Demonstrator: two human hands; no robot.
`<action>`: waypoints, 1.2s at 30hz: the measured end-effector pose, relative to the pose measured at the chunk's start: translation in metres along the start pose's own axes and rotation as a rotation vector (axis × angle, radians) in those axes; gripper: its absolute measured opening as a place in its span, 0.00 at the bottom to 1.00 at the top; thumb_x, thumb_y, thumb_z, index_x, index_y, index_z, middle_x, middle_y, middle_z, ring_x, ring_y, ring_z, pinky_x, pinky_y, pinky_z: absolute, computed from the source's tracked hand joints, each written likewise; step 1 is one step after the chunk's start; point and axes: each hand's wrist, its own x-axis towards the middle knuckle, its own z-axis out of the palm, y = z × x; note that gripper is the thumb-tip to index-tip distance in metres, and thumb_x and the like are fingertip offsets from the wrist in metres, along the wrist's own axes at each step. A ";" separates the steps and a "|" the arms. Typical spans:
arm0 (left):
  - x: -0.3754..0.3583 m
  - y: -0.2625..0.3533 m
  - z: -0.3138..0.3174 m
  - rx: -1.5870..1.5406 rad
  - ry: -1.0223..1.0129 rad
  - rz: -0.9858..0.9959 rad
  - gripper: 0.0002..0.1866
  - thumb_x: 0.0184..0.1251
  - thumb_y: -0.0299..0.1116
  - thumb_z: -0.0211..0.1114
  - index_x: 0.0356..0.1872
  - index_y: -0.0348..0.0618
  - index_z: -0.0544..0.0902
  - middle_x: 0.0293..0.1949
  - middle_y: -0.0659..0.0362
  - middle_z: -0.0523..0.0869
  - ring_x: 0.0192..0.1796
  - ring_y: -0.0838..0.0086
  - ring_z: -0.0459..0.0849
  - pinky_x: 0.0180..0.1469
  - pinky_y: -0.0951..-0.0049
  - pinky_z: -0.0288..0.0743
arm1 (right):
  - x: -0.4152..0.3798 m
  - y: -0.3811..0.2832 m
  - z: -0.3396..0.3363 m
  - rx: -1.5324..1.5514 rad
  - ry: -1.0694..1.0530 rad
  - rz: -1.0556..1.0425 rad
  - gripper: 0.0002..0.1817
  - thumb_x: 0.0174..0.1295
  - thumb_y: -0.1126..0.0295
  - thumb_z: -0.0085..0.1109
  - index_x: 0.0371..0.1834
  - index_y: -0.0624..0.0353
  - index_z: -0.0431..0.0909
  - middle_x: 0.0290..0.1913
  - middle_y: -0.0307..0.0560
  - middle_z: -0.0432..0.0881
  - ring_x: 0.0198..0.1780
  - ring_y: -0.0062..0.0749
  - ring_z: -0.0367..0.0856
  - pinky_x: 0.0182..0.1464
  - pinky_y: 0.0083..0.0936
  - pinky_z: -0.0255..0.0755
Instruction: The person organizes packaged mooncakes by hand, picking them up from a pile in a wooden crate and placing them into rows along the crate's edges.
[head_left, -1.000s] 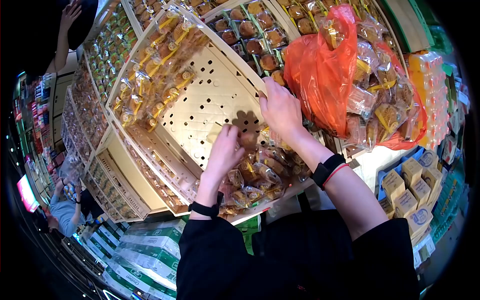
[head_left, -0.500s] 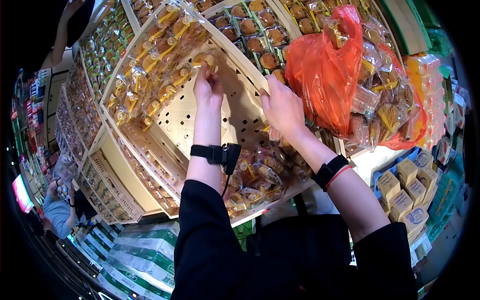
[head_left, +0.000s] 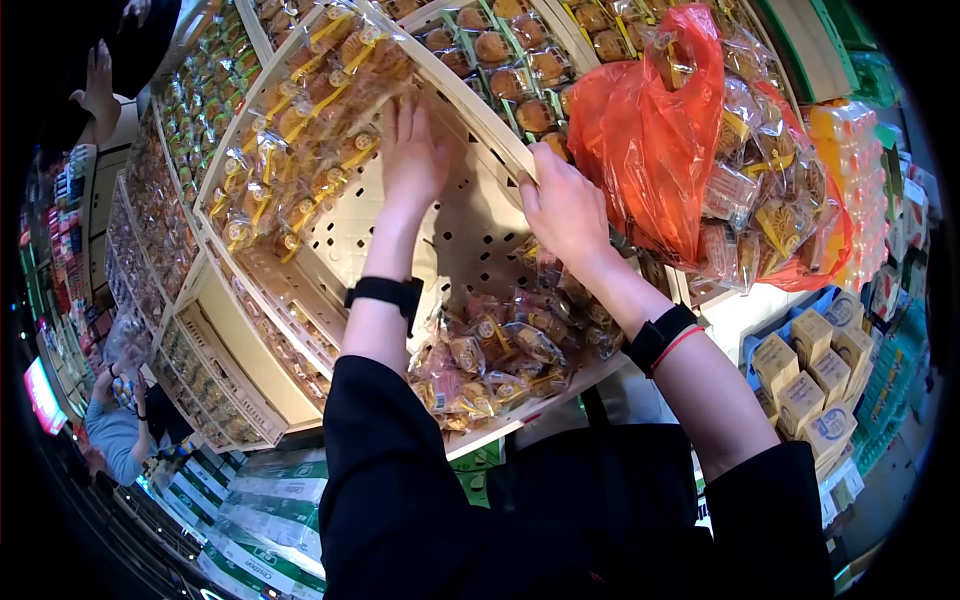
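My left hand [head_left: 414, 158] reaches into a cream plastic crate [head_left: 345, 222], fingers stretched out, back of the hand up. Its fingertips are right by the rows of wrapped buns [head_left: 290, 130] with yellow labels on the crate's far left side. My right hand [head_left: 567, 207] is closed over the crate's right rim, thumb on the inner side. Loose wrapped pastries [head_left: 505, 345] lie heaped at the crate's near end, below my hands. Close to the right hand, a red plastic bag [head_left: 640, 150] lies over more wrapped pastries.
Boxed round cakes [head_left: 500, 60] fill the crate behind. On the right are small cartons [head_left: 802, 400] in a blue crate and orange bottles [head_left: 845, 180]. Stacked green-and-white cartons [head_left: 265, 520] stand lower left. Another person's hand [head_left: 97, 90] shows top left; a person [head_left: 115, 430] stands far left.
My left hand has turned from a curled grip at a wrapped bun to flat, outstretched fingers, its forearm shifting left. The right hand stays on the rim.
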 end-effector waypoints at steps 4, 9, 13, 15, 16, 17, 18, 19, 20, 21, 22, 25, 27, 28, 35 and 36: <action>-0.008 -0.022 -0.003 0.152 0.042 0.001 0.29 0.65 0.35 0.55 0.69 0.53 0.63 0.70 0.47 0.60 0.70 0.44 0.57 0.70 0.53 0.57 | 0.001 0.001 0.001 0.007 0.023 -0.014 0.11 0.60 0.67 0.52 0.42 0.59 0.66 0.40 0.53 0.79 0.46 0.49 0.79 0.45 0.47 0.72; -0.015 -0.024 -0.007 0.249 0.061 -0.089 0.29 0.65 0.35 0.54 0.69 0.63 0.64 0.70 0.48 0.60 0.71 0.44 0.57 0.70 0.52 0.56 | 0.001 0.000 0.000 0.012 -0.003 0.005 0.11 0.59 0.68 0.52 0.41 0.59 0.66 0.40 0.53 0.79 0.45 0.49 0.79 0.45 0.47 0.72; -0.014 -0.012 -0.013 0.359 -0.023 -0.162 0.31 0.64 0.36 0.54 0.70 0.66 0.61 0.71 0.48 0.59 0.71 0.43 0.57 0.70 0.51 0.54 | 0.001 0.001 0.001 0.010 -0.001 -0.003 0.11 0.59 0.68 0.52 0.41 0.59 0.66 0.40 0.52 0.79 0.45 0.49 0.79 0.45 0.47 0.72; -0.008 -0.001 -0.026 0.426 -0.106 -0.187 0.33 0.63 0.36 0.54 0.71 0.67 0.60 0.71 0.48 0.59 0.70 0.43 0.58 0.70 0.50 0.53 | 0.001 0.001 0.001 0.013 -0.017 0.005 0.11 0.58 0.68 0.52 0.42 0.58 0.67 0.41 0.52 0.79 0.45 0.49 0.78 0.46 0.47 0.72; -0.007 0.004 -0.032 0.486 -0.186 -0.212 0.34 0.63 0.35 0.55 0.71 0.67 0.59 0.71 0.49 0.59 0.70 0.42 0.59 0.70 0.49 0.52 | 0.001 0.002 0.001 0.017 -0.017 0.007 0.11 0.58 0.68 0.52 0.42 0.58 0.67 0.41 0.52 0.79 0.45 0.49 0.78 0.46 0.47 0.72; -0.010 0.004 -0.034 0.488 -0.189 -0.210 0.34 0.63 0.35 0.55 0.71 0.67 0.59 0.71 0.49 0.59 0.70 0.42 0.59 0.70 0.49 0.52 | 0.001 0.001 0.001 0.017 -0.006 0.001 0.11 0.58 0.68 0.52 0.42 0.58 0.67 0.41 0.52 0.79 0.46 0.49 0.78 0.46 0.47 0.72; -0.014 0.003 -0.038 0.363 -0.154 -0.142 0.32 0.61 0.36 0.57 0.69 0.65 0.63 0.69 0.49 0.62 0.67 0.43 0.63 0.68 0.49 0.57 | 0.000 0.001 0.001 0.017 0.006 -0.005 0.11 0.58 0.69 0.52 0.42 0.58 0.67 0.41 0.52 0.79 0.46 0.49 0.78 0.46 0.47 0.72; -0.018 0.003 -0.041 0.238 -0.118 -0.075 0.31 0.59 0.36 0.58 0.66 0.62 0.67 0.68 0.49 0.65 0.64 0.44 0.67 0.65 0.49 0.63 | 0.000 0.001 0.001 0.020 0.006 -0.002 0.11 0.58 0.69 0.52 0.42 0.58 0.67 0.41 0.52 0.79 0.46 0.49 0.78 0.46 0.47 0.72; -0.027 0.009 -0.048 0.126 -0.201 -0.093 0.26 0.59 0.37 0.59 0.62 0.56 0.71 0.61 0.48 0.72 0.58 0.47 0.73 0.59 0.52 0.68 | 0.000 0.001 0.001 0.019 -0.002 -0.001 0.11 0.58 0.69 0.52 0.43 0.58 0.67 0.42 0.52 0.78 0.47 0.49 0.78 0.47 0.47 0.72; -0.040 0.017 -0.057 0.013 -0.284 -0.111 0.23 0.59 0.37 0.59 0.57 0.49 0.75 0.54 0.47 0.78 0.52 0.50 0.79 0.52 0.55 0.74 | 0.000 0.001 0.001 0.019 -0.011 0.000 0.11 0.58 0.69 0.51 0.43 0.58 0.67 0.42 0.52 0.78 0.47 0.49 0.78 0.47 0.47 0.72; -0.055 0.028 -0.066 -0.026 -0.395 -0.146 0.18 0.59 0.39 0.60 0.50 0.45 0.77 0.45 0.48 0.81 0.46 0.52 0.80 0.47 0.56 0.76 | 0.001 0.001 0.001 0.023 -0.012 0.003 0.11 0.58 0.69 0.51 0.43 0.58 0.67 0.42 0.52 0.78 0.47 0.49 0.78 0.47 0.47 0.72; -0.098 0.057 -0.084 -0.043 -0.812 -0.224 0.18 0.59 0.47 0.63 0.37 0.41 0.81 0.27 0.49 0.83 0.35 0.53 0.82 0.38 0.57 0.77 | 0.001 0.003 0.002 0.027 -0.018 0.000 0.12 0.58 0.69 0.52 0.44 0.57 0.67 0.42 0.52 0.78 0.48 0.48 0.78 0.47 0.46 0.73; -0.126 0.068 -0.087 -0.060 -0.978 -0.165 0.22 0.55 0.51 0.66 0.37 0.40 0.80 0.30 0.48 0.83 0.36 0.53 0.82 0.39 0.58 0.76 | 0.001 0.003 0.004 0.019 0.011 -0.007 0.12 0.58 0.69 0.52 0.44 0.57 0.67 0.41 0.52 0.78 0.48 0.48 0.78 0.46 0.46 0.73; -0.142 0.071 -0.085 -0.079 -0.906 -0.139 0.22 0.55 0.50 0.66 0.39 0.39 0.79 0.33 0.48 0.83 0.38 0.54 0.81 0.41 0.59 0.76 | 0.002 0.003 0.003 0.023 0.015 -0.007 0.12 0.58 0.69 0.52 0.44 0.57 0.67 0.41 0.52 0.78 0.48 0.48 0.78 0.46 0.46 0.73; -0.159 0.086 -0.086 -0.370 -0.899 -0.093 0.23 0.48 0.38 0.69 0.44 0.38 0.74 0.34 0.47 0.81 0.40 0.53 0.81 0.42 0.58 0.75 | 0.001 0.003 0.003 0.034 0.002 -0.006 0.12 0.57 0.69 0.53 0.44 0.57 0.67 0.41 0.51 0.78 0.47 0.47 0.78 0.45 0.45 0.74; -0.155 0.087 -0.088 -0.340 -0.966 -0.094 0.23 0.48 0.36 0.68 0.45 0.38 0.73 0.36 0.47 0.80 0.41 0.53 0.80 0.42 0.58 0.75 | 0.001 0.003 0.003 0.033 0.012 -0.016 0.12 0.57 0.69 0.53 0.44 0.57 0.67 0.41 0.51 0.78 0.47 0.47 0.78 0.45 0.45 0.74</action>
